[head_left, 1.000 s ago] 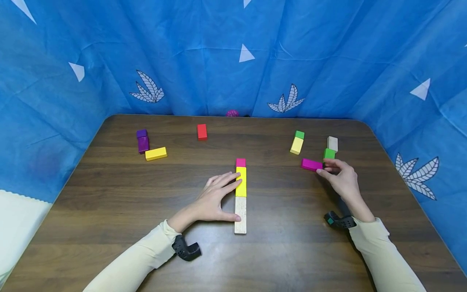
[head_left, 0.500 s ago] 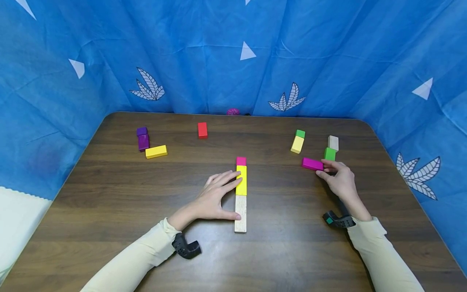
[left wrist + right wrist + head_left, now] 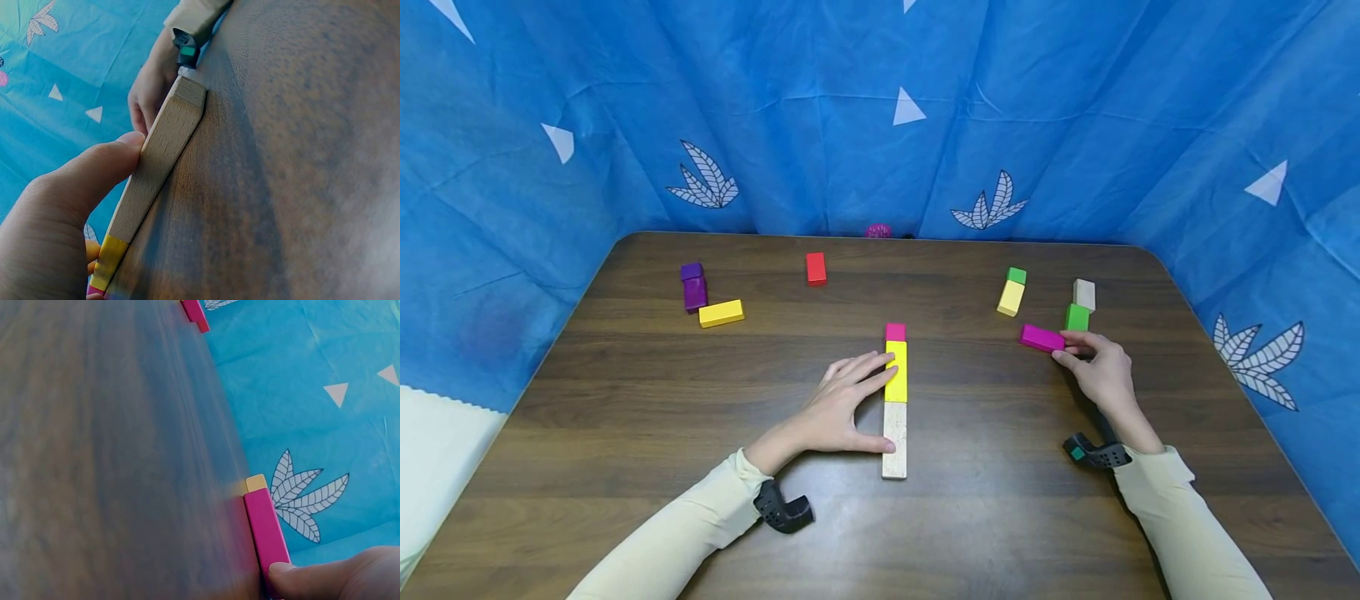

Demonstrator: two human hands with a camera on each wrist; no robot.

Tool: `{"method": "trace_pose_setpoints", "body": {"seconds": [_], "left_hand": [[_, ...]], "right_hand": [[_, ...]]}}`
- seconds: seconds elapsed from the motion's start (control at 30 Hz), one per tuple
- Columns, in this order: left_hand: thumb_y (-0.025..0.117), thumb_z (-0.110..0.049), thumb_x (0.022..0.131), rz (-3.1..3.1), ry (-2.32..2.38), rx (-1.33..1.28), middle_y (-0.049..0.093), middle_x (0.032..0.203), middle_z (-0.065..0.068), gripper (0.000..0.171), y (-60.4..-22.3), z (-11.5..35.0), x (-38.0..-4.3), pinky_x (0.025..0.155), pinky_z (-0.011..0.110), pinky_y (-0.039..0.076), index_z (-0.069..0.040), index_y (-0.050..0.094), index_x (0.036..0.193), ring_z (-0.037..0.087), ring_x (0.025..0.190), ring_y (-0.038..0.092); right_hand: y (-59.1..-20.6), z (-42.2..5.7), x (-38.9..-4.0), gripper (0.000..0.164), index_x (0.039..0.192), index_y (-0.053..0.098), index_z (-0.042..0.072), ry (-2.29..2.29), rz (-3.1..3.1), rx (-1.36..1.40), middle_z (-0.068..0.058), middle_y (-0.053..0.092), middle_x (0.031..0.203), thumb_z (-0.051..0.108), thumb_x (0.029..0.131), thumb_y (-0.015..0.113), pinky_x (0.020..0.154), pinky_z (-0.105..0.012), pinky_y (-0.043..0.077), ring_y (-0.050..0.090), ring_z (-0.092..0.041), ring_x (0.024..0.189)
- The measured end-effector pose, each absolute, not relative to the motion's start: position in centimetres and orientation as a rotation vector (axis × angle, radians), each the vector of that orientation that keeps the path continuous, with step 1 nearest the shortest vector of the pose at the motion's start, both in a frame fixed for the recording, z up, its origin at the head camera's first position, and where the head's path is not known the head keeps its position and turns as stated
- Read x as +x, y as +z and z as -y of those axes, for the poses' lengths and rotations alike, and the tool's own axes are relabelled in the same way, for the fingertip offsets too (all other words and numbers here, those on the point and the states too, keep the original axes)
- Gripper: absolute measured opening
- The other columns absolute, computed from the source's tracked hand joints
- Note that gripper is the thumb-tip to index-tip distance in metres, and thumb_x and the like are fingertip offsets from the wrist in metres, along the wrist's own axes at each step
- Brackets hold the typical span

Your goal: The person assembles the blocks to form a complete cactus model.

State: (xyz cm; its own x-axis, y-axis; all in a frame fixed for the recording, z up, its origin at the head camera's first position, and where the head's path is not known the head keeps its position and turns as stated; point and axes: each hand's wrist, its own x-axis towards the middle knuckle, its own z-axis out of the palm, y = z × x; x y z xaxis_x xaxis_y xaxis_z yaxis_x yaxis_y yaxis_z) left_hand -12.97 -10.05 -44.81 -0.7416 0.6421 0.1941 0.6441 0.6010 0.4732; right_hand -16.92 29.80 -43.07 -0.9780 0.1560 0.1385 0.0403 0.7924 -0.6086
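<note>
A row of wooden blocks lies end to end mid-table in the head view: a plain wood block nearest, a yellow block beyond it, a pink block at the far end. My left hand is spread beside the row, thumb resting on the plain block and fingertips on the yellow one. The plain block and thumb also show in the left wrist view. On the right, my right hand pinches the near end of a magenta block between thumb and fingers; the right wrist view shows the thumb on this block.
Beyond the right hand lie a green block, a whitish block, a pale yellow block and another green block. Further left are a red block, a yellow block and purple blocks. A blue curtain hangs behind the table.
</note>
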Motion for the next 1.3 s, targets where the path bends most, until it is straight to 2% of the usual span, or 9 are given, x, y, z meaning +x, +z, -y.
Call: {"method": "trace_pose_setpoints", "body": {"seconds": [0.07, 0.2, 0.5, 0.77, 1.1, 1.3], "left_hand": [[0.076, -0.062, 0.068, 2.807, -0.83, -1.129, 0.035, 0.158, 0.003, 0.1, -44.8, 10.0, -13.0, 0.113, 0.051, 0.024, -0.011, 0.043, 0.148, 0.03, 0.147, 0.028], [0.076, -0.061, 0.068, 2.803, -0.831, -1.132, 0.035, 0.158, 0.003, 0.1, -44.8, 10.0, -13.0, 0.112, 0.051, 0.024, -0.011, 0.043, 0.148, 0.03, 0.147, 0.028], [0.076, -0.061, 0.069, 2.808, -0.846, -1.13, 0.035, 0.158, 0.003, 0.1, -44.8, 10.1, -12.9, 0.113, 0.052, 0.024, -0.011, 0.043, 0.148, 0.03, 0.147, 0.028], [0.076, -0.061, 0.069, 2.794, -0.843, -1.13, 0.035, 0.158, 0.003, 0.099, -44.8, 10.1, -12.9, 0.112, 0.053, 0.024, -0.011, 0.043, 0.148, 0.03, 0.147, 0.028], [0.076, -0.062, 0.069, 2.816, -0.841, -1.121, 0.034, 0.158, 0.001, 0.1, -44.9, 10.1, -13.0, 0.114, 0.052, 0.023, -0.012, 0.043, 0.148, 0.028, 0.148, 0.027], [0.077, -0.061, 0.068, 2.8, -0.849, -1.13, 0.035, 0.158, 0.003, 0.1, -45.0, 10.1, -13.0, 0.113, 0.052, 0.024, -0.011, 0.043, 0.148, 0.03, 0.147, 0.028]], "right_hand": [[-43.0, -29.9, -16.9, 0.037, 0.121, 0.067, 0.0, 0.955, 2.802, -0.16, -0.022, 0.071, 0.099, 0.019, 0.09, 0.071, 0.062, -0.025, 0.034, 0.052, -0.003, 0.076], [-42.9, -29.9, -16.8, 0.038, 0.122, 0.066, 0.001, 0.976, 2.814, -0.177, -0.022, 0.072, 0.1, 0.021, 0.09, 0.071, 0.06, -0.022, 0.037, 0.048, 0.006, 0.072], [-42.4, -29.1, -16.7, 0.037, 0.121, 0.066, 0.001, 1.036, 2.817, -0.122, -0.023, 0.071, 0.103, 0.02, 0.09, 0.071, 0.059, -0.013, 0.043, 0.049, 0.016, 0.07], [-41.9, -27.0, -16.5, 0.032, 0.116, 0.068, 0.001, 1.094, 2.84, 0.022, -0.02, 0.072, 0.098, 0.014, 0.087, 0.074, 0.055, -0.017, 0.044, 0.055, 0.009, 0.07], [-41.9, -23.9, -16.6, 0.03, 0.113, 0.069, 0.001, 1.137, 2.88, 0.176, -0.016, 0.072, 0.096, 0.009, 0.084, 0.075, 0.061, -0.018, 0.048, 0.065, -0.017, 0.078], [-41.7, -21.6, -16.6, 0.029, 0.111, 0.07, 0.002, 1.166, 2.902, 0.287, -0.013, 0.072, 0.093, 0.009, 0.084, 0.076, 0.062, -0.02, 0.049, 0.065, -0.019, 0.078]]}}
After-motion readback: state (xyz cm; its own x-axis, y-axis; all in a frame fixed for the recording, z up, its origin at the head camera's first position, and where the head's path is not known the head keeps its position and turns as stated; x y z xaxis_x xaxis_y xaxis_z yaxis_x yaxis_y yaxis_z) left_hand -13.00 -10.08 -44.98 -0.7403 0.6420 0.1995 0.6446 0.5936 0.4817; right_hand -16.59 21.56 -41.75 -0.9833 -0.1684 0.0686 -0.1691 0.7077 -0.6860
